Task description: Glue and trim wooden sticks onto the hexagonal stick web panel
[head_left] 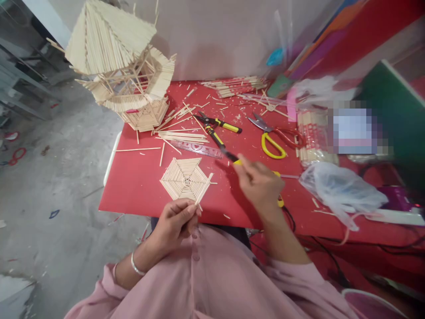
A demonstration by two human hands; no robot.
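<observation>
On the red table lies a flat hexagonal panel of thin wooden sticks (181,175), laid in rings around a small centre. At its near edge my left hand (177,221) is closed, fingertips pinching a thin wooden stick (204,190) that slants up along the panel's right side. My right hand (260,184) is closed around a yellow-handled tool with a narrow dark end, which looks like a utility knife (231,156). Its tip points up and left, close to the clear ruler (199,149). Yellow parts of another tool (280,201), with a black cord near it, are partly hidden behind my right hand.
A pagoda-like stick model (109,57) stands at the back left. Black-and-yellow cutters (215,126), scissors (274,137) and loose sticks (182,135) lie mid-table. Packs of sticks (314,137) and a plastic bag (341,190) are on the right.
</observation>
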